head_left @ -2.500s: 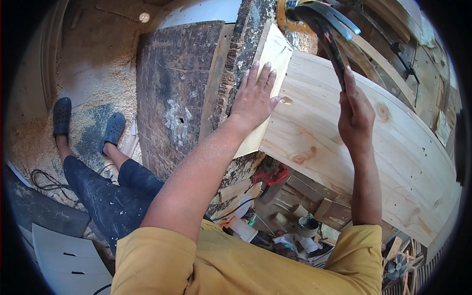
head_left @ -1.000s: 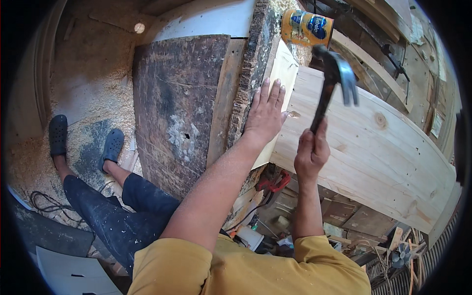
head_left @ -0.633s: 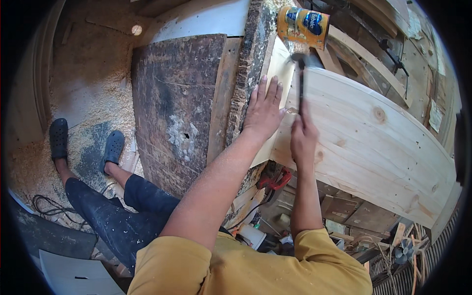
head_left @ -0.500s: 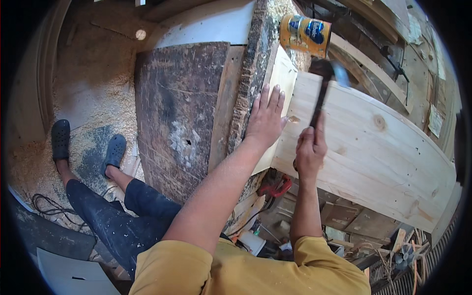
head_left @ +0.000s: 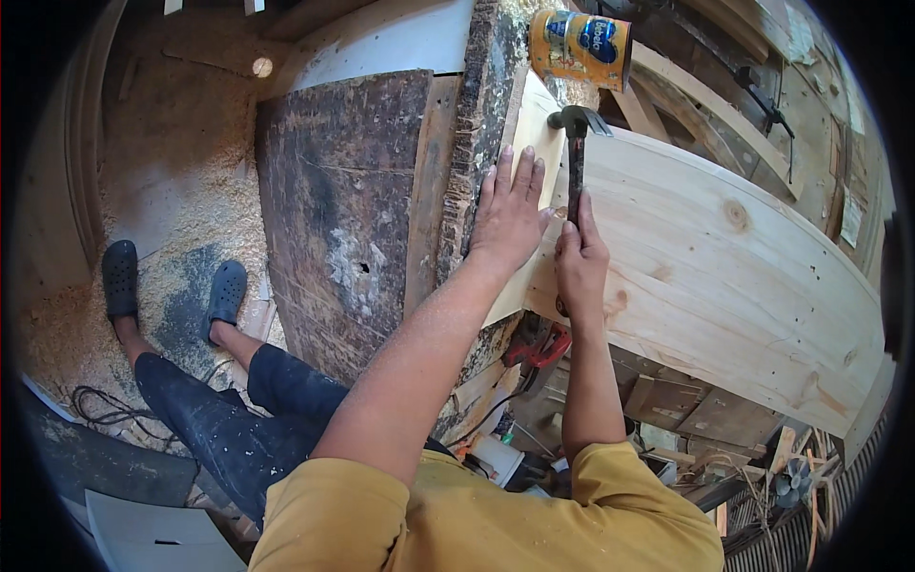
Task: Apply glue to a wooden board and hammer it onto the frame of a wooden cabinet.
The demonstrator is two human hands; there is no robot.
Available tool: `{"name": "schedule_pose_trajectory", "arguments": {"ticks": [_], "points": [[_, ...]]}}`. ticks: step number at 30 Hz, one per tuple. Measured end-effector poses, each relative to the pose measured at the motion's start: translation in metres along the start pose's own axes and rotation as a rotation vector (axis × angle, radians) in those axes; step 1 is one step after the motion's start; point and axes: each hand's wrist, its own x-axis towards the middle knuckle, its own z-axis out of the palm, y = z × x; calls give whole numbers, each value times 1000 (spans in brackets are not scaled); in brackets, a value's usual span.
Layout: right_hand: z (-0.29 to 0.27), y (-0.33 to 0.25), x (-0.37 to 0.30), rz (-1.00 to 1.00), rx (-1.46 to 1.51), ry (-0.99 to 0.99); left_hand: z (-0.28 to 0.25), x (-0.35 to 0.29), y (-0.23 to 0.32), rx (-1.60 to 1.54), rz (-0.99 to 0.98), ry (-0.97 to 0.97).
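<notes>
My right hand [head_left: 582,262] is wrapped round the dark handle of a claw hammer [head_left: 576,162]. The hammer's striking face points left and meets or nearly meets the pale narrow board [head_left: 543,129] near its far end; I cannot tell if they touch. My left hand [head_left: 510,212] lies flat on that narrow board with its fingers stretched toward the far end. To the right, a wide light wooden panel with knots [head_left: 705,257] joins the narrow board along its edge. Any nail at the hammer's face is too small to make out.
An orange tin can [head_left: 579,48] lies on its side at the bench's far end. The worn dark workbench [head_left: 353,181] is on the left. Below the panel sits a red tool [head_left: 540,348] with a cord. Sawdust [head_left: 172,229] covers the floor; a cable [head_left: 100,405] lies lower left.
The hammer has swung left and down from above the wide panel to the narrow board, my right hand moving with it. My left hand stays flat on the board.
</notes>
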Motion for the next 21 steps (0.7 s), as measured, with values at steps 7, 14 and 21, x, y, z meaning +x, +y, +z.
{"name": "schedule_pose_trajectory", "arguments": {"ticks": [7, 14, 21], "points": [[-2, 1, -5, 10, -40, 32, -5, -1, 3, -83, -1, -24], [-1, 9, 2, 134, 19, 0, -4, 3, 5, -3, -26, -102], [-54, 8, -97, 282, 182, -96, -28, 16, 11, 250, 31, -180]]}}
